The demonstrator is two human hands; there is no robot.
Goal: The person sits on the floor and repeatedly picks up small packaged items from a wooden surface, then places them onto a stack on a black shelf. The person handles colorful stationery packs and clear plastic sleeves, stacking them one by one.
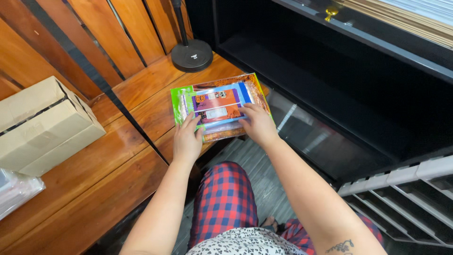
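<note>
Warm reddish-brown planks are making up the tabletop [71,189], their glossy finish catching soft, even light, with dark gaps running diagonally between the boards. A round black lamp base [191,55] is standing near the far edge, its thin pole rising out of view. At the left, a closed cardboard box [42,125] is sitting on the wood, and a clear plastic bag [16,189] is lying just beside it at the edge of view. To the right, a black open cabinet [339,80] is showing a deep, shadowed interior, while grey slotted racks [406,198] are lining the lower right corner. Grey wood-patterned floor [264,174] is showing below.
</note>
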